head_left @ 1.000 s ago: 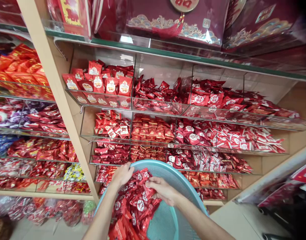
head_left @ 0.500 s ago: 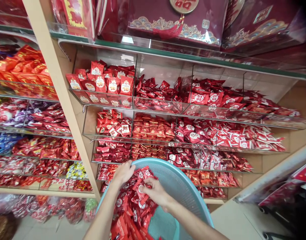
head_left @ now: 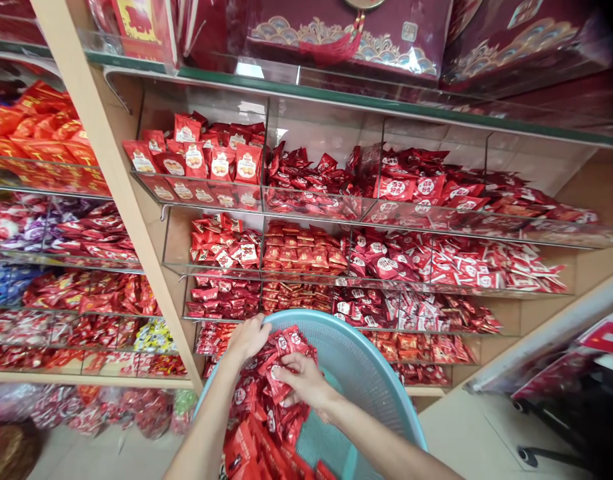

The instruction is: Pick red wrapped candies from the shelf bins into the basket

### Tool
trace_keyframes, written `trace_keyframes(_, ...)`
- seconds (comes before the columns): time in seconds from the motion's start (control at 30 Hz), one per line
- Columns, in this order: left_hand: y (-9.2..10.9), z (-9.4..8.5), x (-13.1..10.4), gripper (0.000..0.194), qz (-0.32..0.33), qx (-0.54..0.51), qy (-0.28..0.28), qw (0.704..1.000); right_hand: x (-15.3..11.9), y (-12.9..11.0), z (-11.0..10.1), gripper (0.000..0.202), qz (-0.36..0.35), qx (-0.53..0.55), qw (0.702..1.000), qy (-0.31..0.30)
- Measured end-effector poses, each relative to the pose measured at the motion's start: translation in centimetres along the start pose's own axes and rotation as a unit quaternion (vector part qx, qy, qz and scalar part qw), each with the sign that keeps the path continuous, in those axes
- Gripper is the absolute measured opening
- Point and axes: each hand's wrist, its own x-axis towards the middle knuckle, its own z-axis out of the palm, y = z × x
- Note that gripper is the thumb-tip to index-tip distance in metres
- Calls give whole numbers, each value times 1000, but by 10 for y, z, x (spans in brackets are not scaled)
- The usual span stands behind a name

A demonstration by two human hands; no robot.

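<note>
A large light-blue plastic basket stands below the shelves, with many small red snack packets heaped along its left side. My left hand is closed over the basket's far left rim. Inside the basket, my right hand pinches a red packet with a white round label, at the top of the heap. Other packets lie against its fingers, so I cannot tell whether it holds more than one. Part of the basket's pale bottom shows below my right wrist.
Ahead, clear-fronted shelf bins hold red packets. A wooden upright divides them from more candy bins on the left. Dark red gift boxes sit on the glass shelf above. Black caster legs stand on the floor at right.
My right hand has shifted slightly within the packets, still pinching one. My left hand stays on the rim. The view has tilted down a little, so the shelves sit higher in it.
</note>
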Motion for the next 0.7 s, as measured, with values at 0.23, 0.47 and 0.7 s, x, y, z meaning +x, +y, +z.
trace_keyframes(0.23, 0, 2, 1, 39, 0, 4, -3, 1000, 3, 12, 2, 47, -59, -189, 979, 51)
trace_keyframes(0.47, -2, 5, 3, 41, 0, 12, -3, 1000, -6, 7, -2, 41, -191, -401, 890, 98)
trace_keyframes(0.7, -1, 6, 4, 41, 7, 16, -5, 1000, -15, 9, -3, 61, -168, -419, 889, 79)
